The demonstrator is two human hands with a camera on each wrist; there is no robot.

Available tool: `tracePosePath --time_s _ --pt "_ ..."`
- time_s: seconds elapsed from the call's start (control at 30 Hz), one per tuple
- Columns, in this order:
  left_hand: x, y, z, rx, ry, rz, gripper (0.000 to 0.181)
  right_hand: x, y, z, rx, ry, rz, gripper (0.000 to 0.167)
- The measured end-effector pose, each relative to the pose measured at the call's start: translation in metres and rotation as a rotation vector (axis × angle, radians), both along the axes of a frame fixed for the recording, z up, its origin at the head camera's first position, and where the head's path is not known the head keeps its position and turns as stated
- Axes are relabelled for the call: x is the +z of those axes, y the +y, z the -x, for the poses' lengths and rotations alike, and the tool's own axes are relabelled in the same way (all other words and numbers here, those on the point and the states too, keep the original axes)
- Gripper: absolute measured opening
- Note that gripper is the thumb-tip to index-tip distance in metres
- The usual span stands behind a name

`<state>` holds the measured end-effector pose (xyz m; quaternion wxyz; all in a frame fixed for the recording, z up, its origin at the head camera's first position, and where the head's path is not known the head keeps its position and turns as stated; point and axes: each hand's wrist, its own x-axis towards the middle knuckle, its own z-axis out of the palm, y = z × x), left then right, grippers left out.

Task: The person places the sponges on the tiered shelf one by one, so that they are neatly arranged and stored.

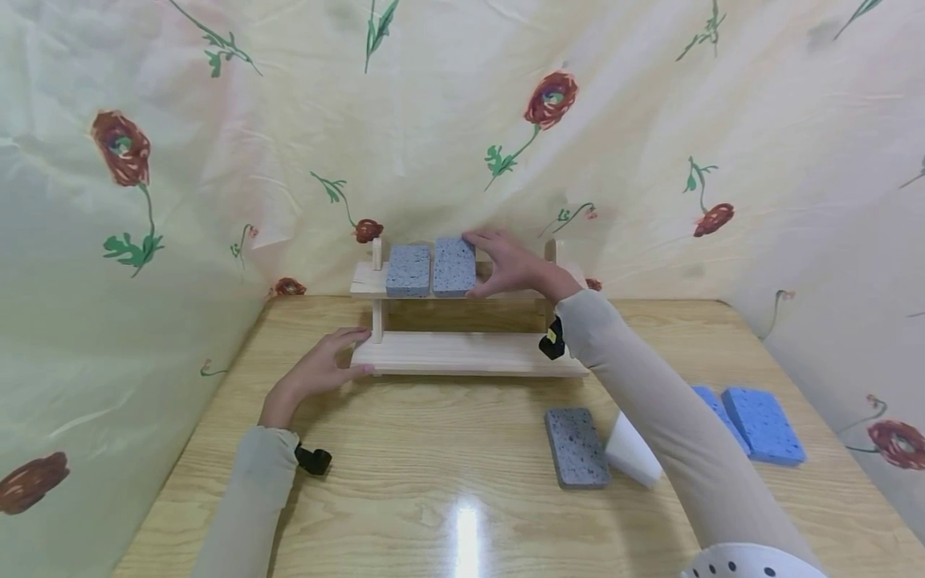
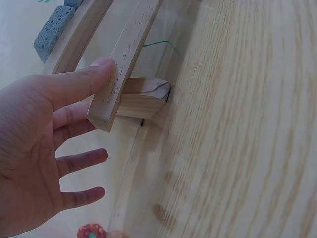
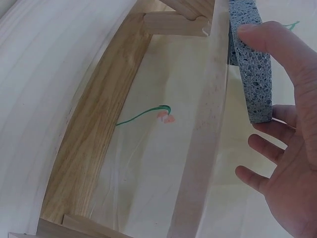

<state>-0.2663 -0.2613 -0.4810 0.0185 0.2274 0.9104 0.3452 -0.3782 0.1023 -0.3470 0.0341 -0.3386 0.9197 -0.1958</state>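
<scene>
A two-tier wooden rack stands at the back of the table. My left hand grips the left end of its lower shelf, thumb on the near edge and index finger behind. On the upper tier my right hand pinches a grey sponge between thumb and fingers, as the right wrist view confirms, where the speckled sponge shows edge-on. Just left of it, another grey sponge leans back on the upper tier, with a narrow gap between the two.
On the table at front right lies a third grey sponge. Beside it is a white block, partly covered by my right sleeve. Two blue sponges lie farther right. Flower-printed cloth hangs behind the rack and along both sides.
</scene>
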Motion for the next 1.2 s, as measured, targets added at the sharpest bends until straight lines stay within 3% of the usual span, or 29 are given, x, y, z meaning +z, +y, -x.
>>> tracePosePath --time_s 1.2 --pt "0.003 0.001 -0.003 0.010 -0.008 0.010 0.070 -0.012 -0.003 0.009 0.030 -0.039 0.037 0.111"
